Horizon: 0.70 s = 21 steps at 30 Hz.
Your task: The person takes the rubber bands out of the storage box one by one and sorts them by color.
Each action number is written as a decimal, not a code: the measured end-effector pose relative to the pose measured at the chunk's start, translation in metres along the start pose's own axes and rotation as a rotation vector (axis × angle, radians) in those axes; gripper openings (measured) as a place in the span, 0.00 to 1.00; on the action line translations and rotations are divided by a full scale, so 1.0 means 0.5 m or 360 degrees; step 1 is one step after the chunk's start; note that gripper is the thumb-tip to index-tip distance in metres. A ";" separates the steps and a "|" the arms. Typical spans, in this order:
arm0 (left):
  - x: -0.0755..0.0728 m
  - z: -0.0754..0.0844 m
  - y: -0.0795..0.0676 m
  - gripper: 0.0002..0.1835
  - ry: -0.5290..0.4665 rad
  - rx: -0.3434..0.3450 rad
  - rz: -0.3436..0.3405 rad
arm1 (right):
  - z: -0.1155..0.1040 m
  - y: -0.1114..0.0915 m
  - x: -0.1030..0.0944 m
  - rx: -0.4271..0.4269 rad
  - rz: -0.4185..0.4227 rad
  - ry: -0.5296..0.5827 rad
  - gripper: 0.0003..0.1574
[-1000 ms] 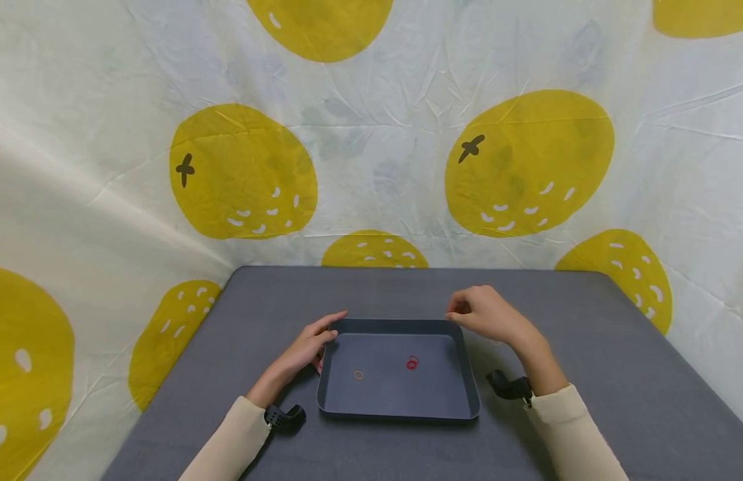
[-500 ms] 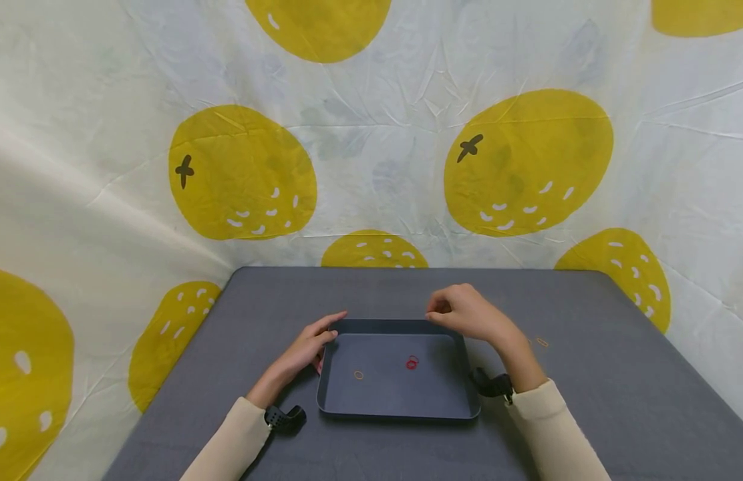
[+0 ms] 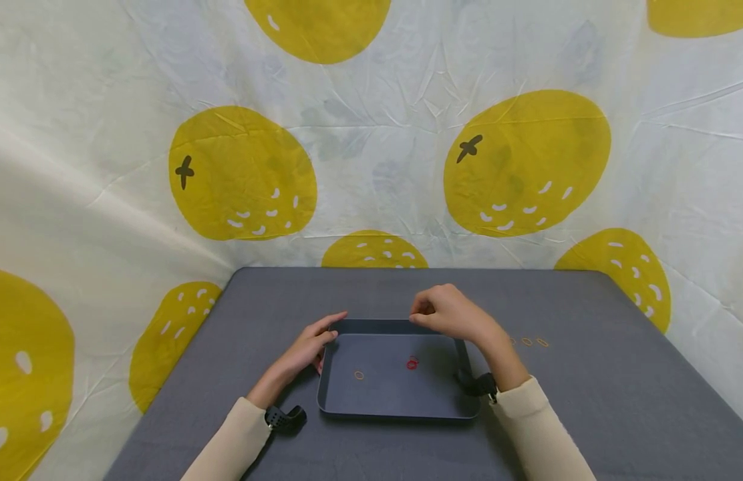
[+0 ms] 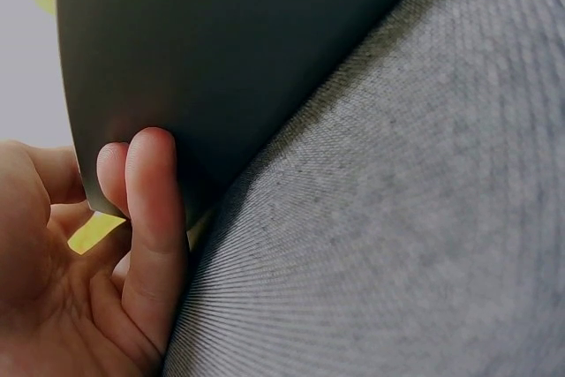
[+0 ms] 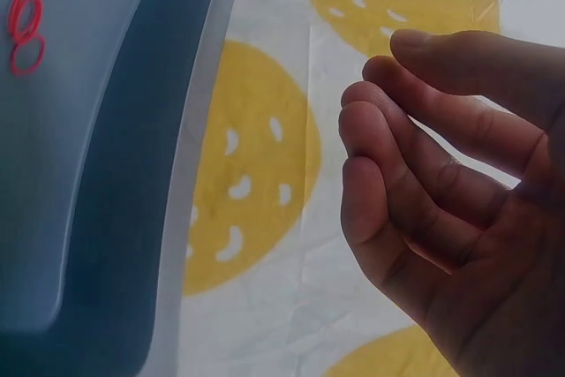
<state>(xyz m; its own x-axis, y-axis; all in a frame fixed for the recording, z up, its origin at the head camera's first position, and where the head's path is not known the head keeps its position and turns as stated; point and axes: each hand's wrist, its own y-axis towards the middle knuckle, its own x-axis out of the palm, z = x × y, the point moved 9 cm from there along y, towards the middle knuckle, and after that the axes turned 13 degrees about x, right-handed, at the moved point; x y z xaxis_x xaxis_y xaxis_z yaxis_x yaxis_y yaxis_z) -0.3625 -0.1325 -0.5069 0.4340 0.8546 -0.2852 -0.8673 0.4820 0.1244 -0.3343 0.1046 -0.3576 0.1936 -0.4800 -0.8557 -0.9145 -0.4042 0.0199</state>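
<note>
A tray (image 3: 395, 395) lies on the grey surface (image 3: 275, 294) before fruit-printed cloth (image 3: 380, 167), long axis left to right, red rubber bands (image 3: 411, 361) and a tan rubber band (image 3: 359, 379) inside. The left hand (image 3: 305, 345) grips its left end, two outer fingertips (image 4: 152, 147) showing only in the left wrist view; the right hand (image 3: 452, 312) curls empty near the far rim (image 3: 374, 321).

The tray (image 3: 398, 404) is dark blue-grey, with red bands (image 3: 412, 365) and one orange-tan band (image 3: 359, 372) in it; the bands on the table (image 3: 526, 342) are orange-tan too. The table (image 3: 612, 401) is grey, finely lined up close. The cloth (image 3: 377, 160) is white with yellow fruits (image 3: 242, 174) flecked white, some bearing a dark cross; sleeves (image 3: 230, 441) are cream, wrist cameras (image 3: 286, 419) black.
</note>
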 end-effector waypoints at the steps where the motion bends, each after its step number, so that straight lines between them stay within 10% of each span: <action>1: 0.000 0.000 0.000 0.26 0.0000 0.0000 0.0001 | -0.003 0.002 0.002 -0.0003 -0.0002 -0.0001 0.03; 21: -0.002 -0.005 0.004 0.24 0.0014 -0.0029 0.0017 | -0.067 0.044 0.075 -0.0105 -0.0141 0.0083 0.04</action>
<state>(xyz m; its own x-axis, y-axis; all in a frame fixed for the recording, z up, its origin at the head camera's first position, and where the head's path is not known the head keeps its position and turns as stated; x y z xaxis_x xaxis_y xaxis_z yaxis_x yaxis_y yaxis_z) -0.3653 -0.1327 -0.5090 0.4229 0.8578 -0.2921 -0.8761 0.4693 0.1099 -0.3354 0.0518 -0.3720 0.2923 -0.4795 -0.8274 -0.8679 -0.4963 -0.0189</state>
